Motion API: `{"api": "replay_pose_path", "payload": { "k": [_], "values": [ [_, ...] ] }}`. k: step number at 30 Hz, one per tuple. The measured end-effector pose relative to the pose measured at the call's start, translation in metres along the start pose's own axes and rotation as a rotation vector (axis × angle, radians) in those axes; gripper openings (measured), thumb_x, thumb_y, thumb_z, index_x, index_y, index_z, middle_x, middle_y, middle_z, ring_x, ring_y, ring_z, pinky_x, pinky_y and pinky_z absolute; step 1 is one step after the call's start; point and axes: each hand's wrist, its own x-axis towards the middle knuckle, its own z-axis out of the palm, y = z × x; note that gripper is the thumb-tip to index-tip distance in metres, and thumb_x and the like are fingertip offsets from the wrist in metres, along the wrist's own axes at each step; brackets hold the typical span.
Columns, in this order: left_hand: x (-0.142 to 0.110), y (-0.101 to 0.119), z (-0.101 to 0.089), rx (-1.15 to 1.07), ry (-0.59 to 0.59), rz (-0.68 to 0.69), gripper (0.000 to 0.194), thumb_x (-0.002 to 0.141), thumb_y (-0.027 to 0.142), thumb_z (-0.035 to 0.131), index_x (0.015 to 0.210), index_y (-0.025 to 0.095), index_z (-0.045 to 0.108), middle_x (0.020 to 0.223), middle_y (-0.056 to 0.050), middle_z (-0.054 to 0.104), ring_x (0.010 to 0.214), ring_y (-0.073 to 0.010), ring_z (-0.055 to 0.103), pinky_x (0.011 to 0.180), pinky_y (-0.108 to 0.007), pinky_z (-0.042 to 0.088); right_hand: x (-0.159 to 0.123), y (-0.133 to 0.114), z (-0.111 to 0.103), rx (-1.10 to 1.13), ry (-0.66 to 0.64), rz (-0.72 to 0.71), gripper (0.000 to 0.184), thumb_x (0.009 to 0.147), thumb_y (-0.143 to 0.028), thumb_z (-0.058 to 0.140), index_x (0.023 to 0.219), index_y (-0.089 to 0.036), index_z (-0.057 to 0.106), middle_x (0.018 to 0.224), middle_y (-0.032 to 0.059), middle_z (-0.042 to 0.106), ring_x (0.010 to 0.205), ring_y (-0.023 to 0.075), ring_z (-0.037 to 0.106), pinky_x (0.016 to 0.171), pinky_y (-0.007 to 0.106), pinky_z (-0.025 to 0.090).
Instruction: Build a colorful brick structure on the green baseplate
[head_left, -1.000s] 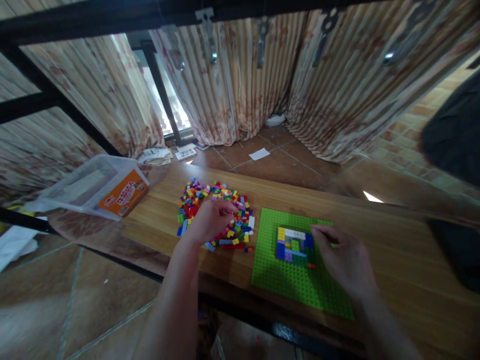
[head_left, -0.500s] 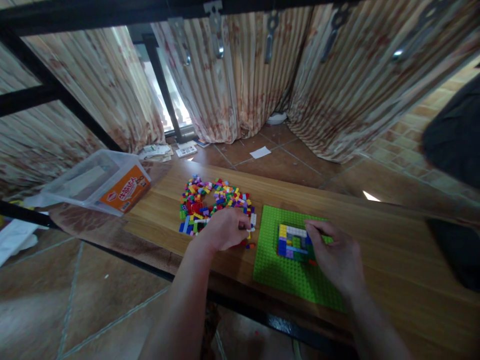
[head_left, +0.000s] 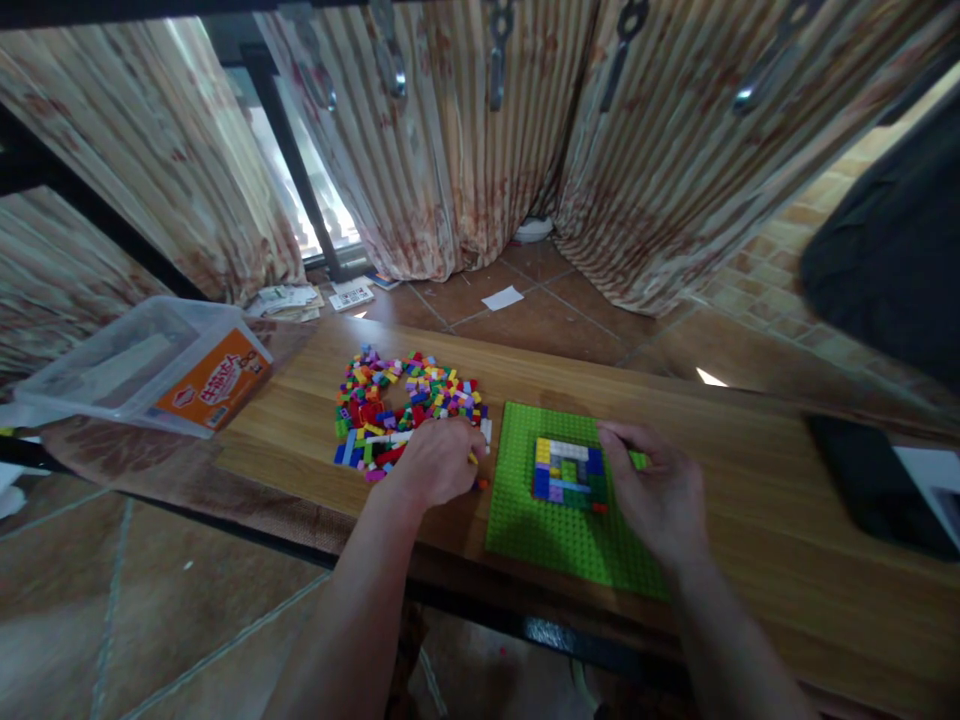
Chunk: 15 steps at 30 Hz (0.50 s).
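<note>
My left hand (head_left: pixel 441 462) is over the near right edge of a pile of loose toy building bricks (head_left: pixel 442 383), its fingers curled and pinched. A bit of yellow shows at the fingertips; whether it is held or lies beneath is unclear. On a green studded baseplate (head_left: pixel 517 540) sits a low rectangular brick build (head_left: pixel 553 482) of yellow, white, blue, purple and green bricks, with a small gap in its middle. My right hand (head_left: pixel 660 490) hovers at the build's right side, thumb and forefinger pressed together. What they pinch, if anything, is hidden.
A clear plastic bin (head_left: pixel 142 365) with an orange label stands at the left end of the wooden table (head_left: pixel 750 480). A dark flat object (head_left: pixel 862 480) lies at the right, beside a pale one (head_left: pixel 930 480). Curtains hang behind, and papers (head_left: pixel 502 298) lie on the floor.
The view has swung slightly right. My right hand has drawn a little away from the build, uncovering its blue right corner. My left hand has shifted slightly nearer the baseplate over the pile's edge.
</note>
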Motion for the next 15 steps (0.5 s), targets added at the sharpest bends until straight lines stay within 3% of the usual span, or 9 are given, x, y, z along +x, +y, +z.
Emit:
{"api": "replay_pose_path", "payload": {
  "k": [7,12,15],
  "values": [
    [0.002,-0.004,0.003,-0.052,0.031,0.034,0.012,0.074,0.012,0.059,0.075,0.018,0.07,0.083,-0.004,0.068,0.079,-0.0199,0.062,0.072,-0.031,0.045,0.001,0.0,-0.002,-0.004,0.013,-0.004,0.022,0.088,-0.037,0.055,0.088,-0.022,0.072,0.092,0.0039,0.073,0.087,0.0204,0.068,0.077,0.033,0.051],
    [0.003,0.002,-0.003,-0.313,0.144,0.144,0.008,0.082,0.018,0.059,0.078,0.018,0.066,0.085,-0.002,0.065,0.079,-0.0153,0.06,0.074,-0.027,0.045,0.001,0.0,-0.002,0.027,0.022,0.008,0.022,0.088,-0.037,0.056,0.088,-0.023,0.073,0.091,0.0034,0.073,0.088,0.0202,0.067,0.08,0.034,0.05],
    [0.008,0.014,0.0,-0.503,0.193,0.136,0.008,0.084,0.021,0.059,0.082,0.017,0.066,0.082,-0.001,0.065,0.074,-0.0131,0.06,0.07,-0.025,0.045,0.001,-0.002,0.0,0.069,-0.008,-0.003,0.02,0.088,-0.036,0.057,0.089,-0.023,0.073,0.09,0.0031,0.073,0.086,0.0192,0.067,0.078,0.033,0.05]
  ]
}}
